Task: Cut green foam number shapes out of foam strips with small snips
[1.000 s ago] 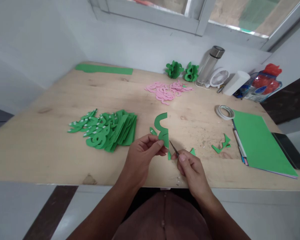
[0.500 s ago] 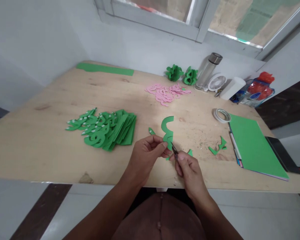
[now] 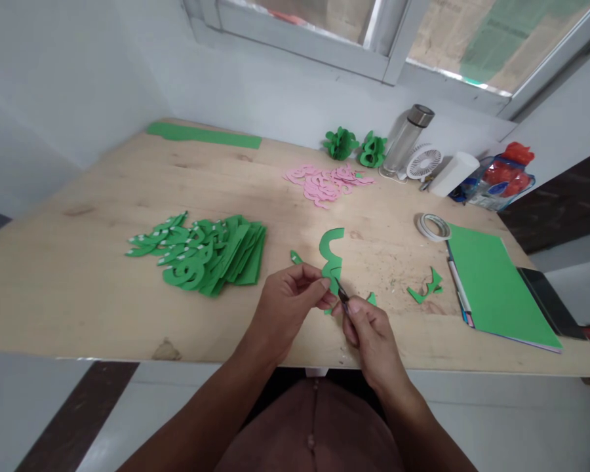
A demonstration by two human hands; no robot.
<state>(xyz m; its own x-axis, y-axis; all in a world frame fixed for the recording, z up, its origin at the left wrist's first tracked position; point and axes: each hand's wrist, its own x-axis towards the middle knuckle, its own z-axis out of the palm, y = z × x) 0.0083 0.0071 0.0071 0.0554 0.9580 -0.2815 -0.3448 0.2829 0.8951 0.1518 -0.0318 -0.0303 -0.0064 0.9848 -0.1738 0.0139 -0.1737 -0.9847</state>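
Note:
Pinched in my left hand (image 3: 295,298) is a curved green paper cutout (image 3: 327,248), its wavy upper part standing clear above the fingers. My right hand (image 3: 371,328) is closed on a pair of small scissors (image 3: 343,294). The dark blades touch the paper's lower part, beside my left fingertips; the scissors' handles are hidden in my fingers. Behind my left hand lies a small green strip (image 3: 295,257) with a white mark. A green scrap (image 3: 372,299) shows just behind my right hand.
To the left lies a heap of green cutouts (image 3: 211,255). Pink cutouts (image 3: 324,185) lie further back, before two green paper figures (image 3: 341,143), a glass bottle (image 3: 407,141) and a fan (image 3: 423,161). At right are a tape roll (image 3: 433,227), green sheets (image 3: 504,288) and scraps (image 3: 427,288).
The view has shifted slightly, so the table items sit a little further left. Both hands keep nearly the same position, with the scissors still at the paper cutout.

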